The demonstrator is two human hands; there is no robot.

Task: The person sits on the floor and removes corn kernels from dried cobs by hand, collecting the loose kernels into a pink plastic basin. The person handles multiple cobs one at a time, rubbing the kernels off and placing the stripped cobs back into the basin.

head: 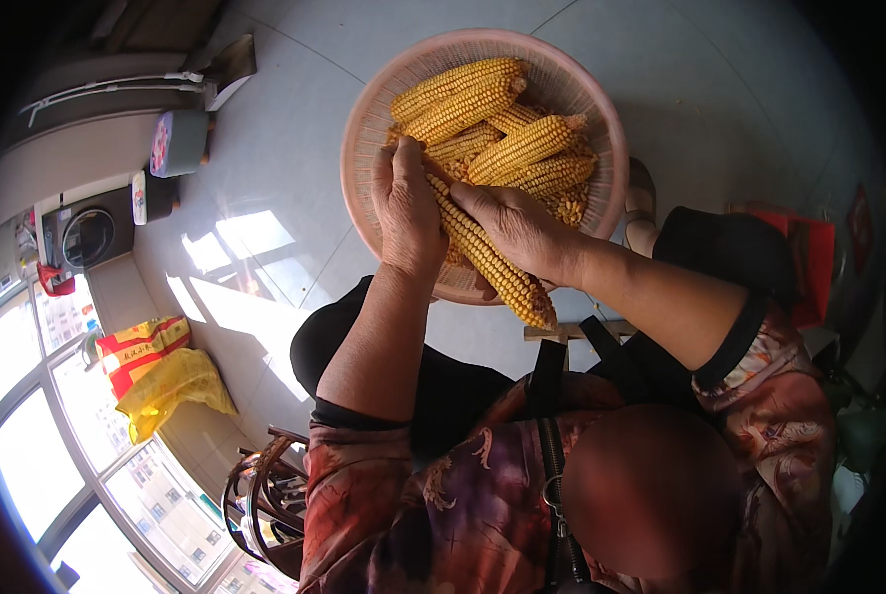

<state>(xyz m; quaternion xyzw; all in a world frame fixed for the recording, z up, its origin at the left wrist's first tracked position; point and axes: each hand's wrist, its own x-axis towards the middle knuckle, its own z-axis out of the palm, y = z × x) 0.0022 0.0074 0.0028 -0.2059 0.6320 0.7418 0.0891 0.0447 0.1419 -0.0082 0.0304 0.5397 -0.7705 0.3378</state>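
An ear of yellow dried corn (493,256) slants over the near side of a pink plastic basket (361,96), its darker end toward my body. My right hand (521,226) wraps it from the right, thumb lying on the kernels. At the far end, my left hand (412,211) closes around the ear from the left; its fingers are mostly hidden. Several other ears lie in the basket, among them a whole ear (528,148) on the right and another ear (461,111) at the back. Loose kernels (571,208) show beneath them.
Grey floor tiles (302,126) surround the basket. To the left are a yellow and red sack (146,353), a yellow plastic bag (172,390), a front-loading washing machine (88,237) and a dark rounded chair (268,497). A red box or bag (810,267) stands at right.
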